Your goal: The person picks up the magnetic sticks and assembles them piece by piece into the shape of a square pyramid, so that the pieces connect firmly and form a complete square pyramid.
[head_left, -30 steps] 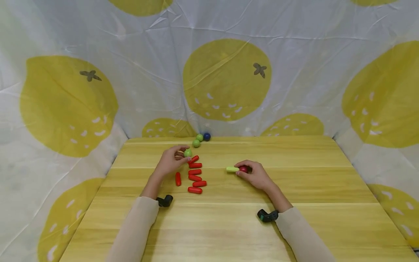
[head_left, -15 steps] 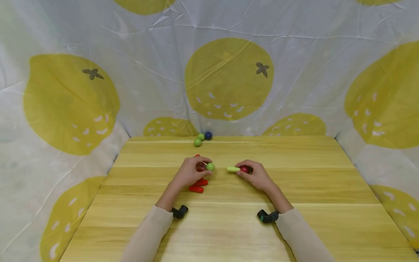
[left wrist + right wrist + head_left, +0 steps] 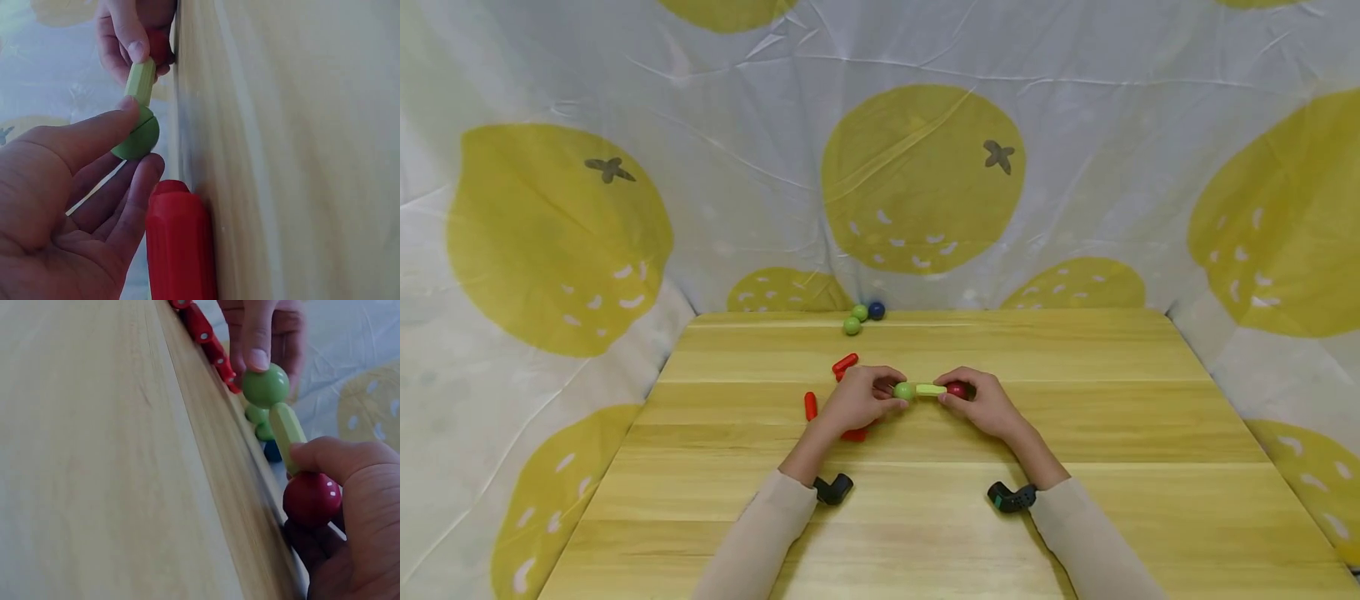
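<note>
Between thumb and fingers my left hand pinches a green ball, which has a seam line round it in the left wrist view. My right hand grips a dark red ball joined to a pale yellow-green rod, its thumb at the joint. The rod's free end points left and meets the green ball. Rod and balls form one line, held close over the table. Red rods lie beside and under my left hand, which hides several of them; one red rod shows large near its fingers.
At the back edge of the wooden table rest two green balls and a dark blue ball. A lone red rod lies left of the others. Behind the table hangs a lemon-print cloth.
My left hand has carried the green ball from above the red rods rightward and nearer, up to the yellow-green rod's end. My right hand has stayed almost still.
</note>
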A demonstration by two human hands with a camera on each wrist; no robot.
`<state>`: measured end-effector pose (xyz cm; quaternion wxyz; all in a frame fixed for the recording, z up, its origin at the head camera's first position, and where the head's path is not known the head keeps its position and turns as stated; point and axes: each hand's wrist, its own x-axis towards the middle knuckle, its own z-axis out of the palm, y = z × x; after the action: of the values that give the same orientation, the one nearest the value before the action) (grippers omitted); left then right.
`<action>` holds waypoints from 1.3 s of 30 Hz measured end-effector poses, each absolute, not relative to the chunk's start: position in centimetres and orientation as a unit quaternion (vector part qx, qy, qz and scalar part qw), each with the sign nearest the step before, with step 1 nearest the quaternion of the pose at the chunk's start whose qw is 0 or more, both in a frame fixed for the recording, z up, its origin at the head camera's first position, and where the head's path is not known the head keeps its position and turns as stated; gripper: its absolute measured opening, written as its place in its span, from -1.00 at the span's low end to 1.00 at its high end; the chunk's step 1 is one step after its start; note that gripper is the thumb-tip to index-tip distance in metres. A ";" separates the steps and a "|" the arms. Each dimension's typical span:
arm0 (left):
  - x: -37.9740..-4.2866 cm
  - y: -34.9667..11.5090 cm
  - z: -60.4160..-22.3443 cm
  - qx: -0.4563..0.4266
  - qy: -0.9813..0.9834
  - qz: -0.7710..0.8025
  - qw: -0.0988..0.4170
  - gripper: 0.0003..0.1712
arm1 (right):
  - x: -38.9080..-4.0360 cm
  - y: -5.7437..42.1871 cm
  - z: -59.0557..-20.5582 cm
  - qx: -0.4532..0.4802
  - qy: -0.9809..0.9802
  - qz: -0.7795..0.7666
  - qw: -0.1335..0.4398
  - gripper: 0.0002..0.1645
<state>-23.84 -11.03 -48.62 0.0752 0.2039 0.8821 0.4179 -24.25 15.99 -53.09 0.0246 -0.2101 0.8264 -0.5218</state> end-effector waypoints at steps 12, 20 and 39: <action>-23.9 -10.4 -48.9 0.222 0.891 0.387 0.089 -0.59 | -24.2 15.5 -53.1 -0.232 0.834 -0.499 0.037 -0.71; -24.0 -10.0 -49.2 0.239 0.881 0.399 0.091 -0.59 | -24.1 15.2 -52.8 -0.264 0.834 -0.481 0.057 -0.65; -23.7 -14.9 -47.8 0.182 0.888 0.421 0.027 -0.66 | -24.2 16.2 -51.8 -0.304 0.859 -0.412 0.020 -0.45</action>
<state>-23.71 -14.90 -47.82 0.0270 0.1815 0.8881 0.4214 -24.16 16.22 -51.81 0.0198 -0.3037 0.8589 -0.4120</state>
